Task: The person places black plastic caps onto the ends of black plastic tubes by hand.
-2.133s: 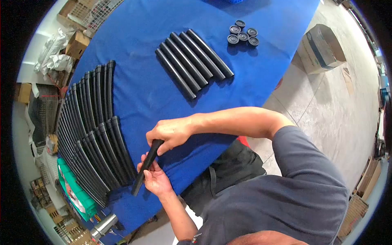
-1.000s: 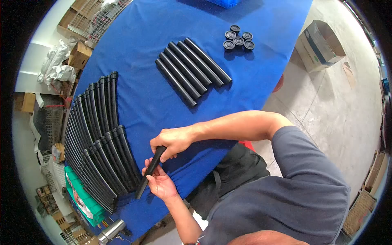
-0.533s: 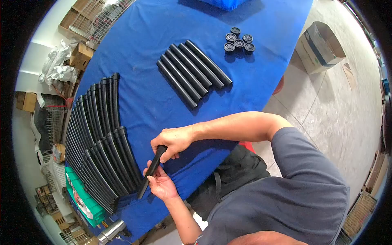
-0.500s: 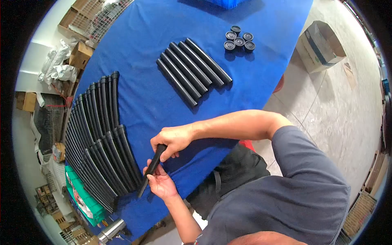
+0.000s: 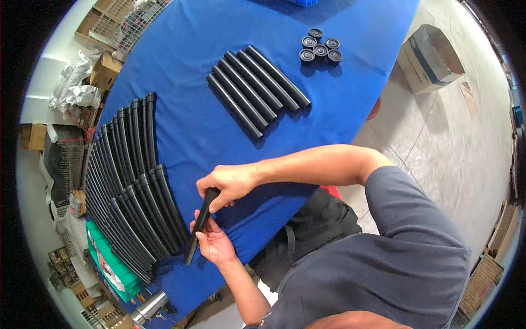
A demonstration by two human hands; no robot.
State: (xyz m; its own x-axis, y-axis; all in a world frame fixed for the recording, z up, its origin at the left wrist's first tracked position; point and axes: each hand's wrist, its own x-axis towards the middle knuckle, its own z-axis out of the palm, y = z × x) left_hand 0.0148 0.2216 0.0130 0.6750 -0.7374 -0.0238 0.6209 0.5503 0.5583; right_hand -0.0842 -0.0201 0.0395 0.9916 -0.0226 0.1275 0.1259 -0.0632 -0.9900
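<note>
Both my hands hold one black tube (image 5: 196, 233) over the near edge of the blue table (image 5: 186, 66). My right hand (image 5: 226, 185) grips its upper end. My left hand (image 5: 212, 241) cradles its middle from below, fingers curled around it. The tube slants down to the left, its lower end next to a big pile of black tubes (image 5: 129, 181) lying side by side on the left of the table.
Several shorter black tubes (image 5: 257, 88) lie in a row at the table's middle, with several round black caps (image 5: 320, 48) beyond them. A cardboard box (image 5: 430, 57) stands on the floor at right. A green crate (image 5: 107, 263) and boxes sit at left.
Both hands and the tube they hold have shifted only slightly; the grip is the same. The view has moved a little.
</note>
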